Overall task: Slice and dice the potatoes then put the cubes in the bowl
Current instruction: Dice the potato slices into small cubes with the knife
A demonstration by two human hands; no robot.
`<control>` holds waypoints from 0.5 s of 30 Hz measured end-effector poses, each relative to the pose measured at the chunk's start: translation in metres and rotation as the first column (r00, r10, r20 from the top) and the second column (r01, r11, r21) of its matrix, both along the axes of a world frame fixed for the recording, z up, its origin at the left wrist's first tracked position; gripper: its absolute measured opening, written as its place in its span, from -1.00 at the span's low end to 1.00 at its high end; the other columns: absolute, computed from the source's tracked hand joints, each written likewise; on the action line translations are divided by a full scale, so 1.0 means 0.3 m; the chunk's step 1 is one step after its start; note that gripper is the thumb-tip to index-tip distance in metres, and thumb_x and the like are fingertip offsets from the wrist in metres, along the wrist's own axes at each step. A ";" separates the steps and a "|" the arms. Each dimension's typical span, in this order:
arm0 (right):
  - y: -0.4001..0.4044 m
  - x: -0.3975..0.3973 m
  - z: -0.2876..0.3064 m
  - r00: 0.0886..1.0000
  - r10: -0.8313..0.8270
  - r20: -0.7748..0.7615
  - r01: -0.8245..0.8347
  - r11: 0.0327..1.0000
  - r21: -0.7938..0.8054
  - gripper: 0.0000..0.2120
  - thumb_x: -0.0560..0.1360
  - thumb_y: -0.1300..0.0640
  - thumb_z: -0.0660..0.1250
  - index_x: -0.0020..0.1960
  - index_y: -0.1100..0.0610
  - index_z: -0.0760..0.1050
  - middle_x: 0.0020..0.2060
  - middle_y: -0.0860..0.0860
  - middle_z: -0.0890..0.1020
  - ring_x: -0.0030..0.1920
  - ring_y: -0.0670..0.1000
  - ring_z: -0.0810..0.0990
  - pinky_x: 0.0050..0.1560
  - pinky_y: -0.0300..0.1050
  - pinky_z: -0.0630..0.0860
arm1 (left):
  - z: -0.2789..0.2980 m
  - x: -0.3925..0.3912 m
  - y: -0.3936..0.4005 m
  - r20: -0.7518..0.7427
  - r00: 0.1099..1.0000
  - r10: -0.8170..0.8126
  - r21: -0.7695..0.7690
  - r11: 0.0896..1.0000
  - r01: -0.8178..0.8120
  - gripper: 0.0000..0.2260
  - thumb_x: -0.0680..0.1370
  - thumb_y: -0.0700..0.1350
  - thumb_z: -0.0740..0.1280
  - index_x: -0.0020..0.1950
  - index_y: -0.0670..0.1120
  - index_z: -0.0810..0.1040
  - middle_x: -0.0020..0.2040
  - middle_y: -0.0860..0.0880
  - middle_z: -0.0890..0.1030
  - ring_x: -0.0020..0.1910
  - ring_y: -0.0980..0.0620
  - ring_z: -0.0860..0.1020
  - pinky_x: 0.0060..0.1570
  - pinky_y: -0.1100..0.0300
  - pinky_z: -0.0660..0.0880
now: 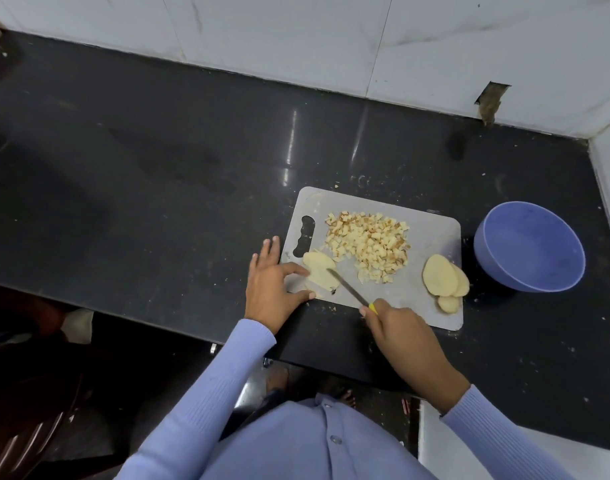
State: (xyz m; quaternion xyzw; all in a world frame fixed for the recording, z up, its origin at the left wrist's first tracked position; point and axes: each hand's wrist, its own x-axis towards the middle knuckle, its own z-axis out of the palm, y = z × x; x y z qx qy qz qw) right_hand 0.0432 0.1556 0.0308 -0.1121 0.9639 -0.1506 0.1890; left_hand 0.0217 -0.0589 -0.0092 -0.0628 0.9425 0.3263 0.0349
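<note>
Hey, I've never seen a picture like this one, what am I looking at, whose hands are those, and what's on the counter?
There is no machine: a camera worn on a person's head looks down at their own two hands. On the dark counter lies a grey cutting board. The left hand steadies potato slices with its fingertips, while the right hand grips a yellow-handled knife whose tip rests on them. A pile of diced potato sits mid-board, more uncut slices at its right end. The blue bowl beside it looks empty.
</note>
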 end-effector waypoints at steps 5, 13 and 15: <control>0.032 0.000 -0.013 0.986 -0.164 -0.031 0.161 0.983 -0.085 -0.64 0.63 -0.11 0.03 -0.16 0.12 0.37 -0.39 0.02 0.50 -0.35 0.03 0.50 -0.30 -0.02 0.44 | 0.015 -0.109 -0.052 0.077 0.923 -0.377 0.008 0.926 0.378 -0.38 0.31 -0.01 0.57 0.34 0.09 0.48 0.49 0.09 0.24 0.50 0.08 0.14 0.46 -0.02 0.11; 0.028 0.036 -0.019 0.948 -0.319 0.013 0.316 0.934 -0.167 -0.63 0.61 -0.13 0.05 -0.20 0.10 0.38 -0.38 0.03 0.53 -0.35 0.01 0.53 -0.27 0.01 0.48 | -0.014 -0.176 -0.060 0.000 0.825 -0.565 -0.017 0.825 0.565 -0.68 0.39 -0.07 0.52 0.13 -0.04 0.65 0.33 0.10 0.47 0.33 0.19 0.40 0.29 0.06 0.40; 0.024 0.046 -0.021 0.939 -0.343 0.012 0.340 0.925 -0.168 -0.64 0.61 -0.13 0.05 -0.21 0.09 0.36 -0.40 0.02 0.51 -0.35 0.00 0.51 -0.28 -0.01 0.47 | -0.026 -0.164 -0.065 -0.044 0.822 -0.568 -0.009 0.823 0.568 -0.69 0.41 -0.05 0.50 0.13 -0.01 0.65 0.34 0.11 0.46 0.34 0.17 0.40 0.27 0.00 0.43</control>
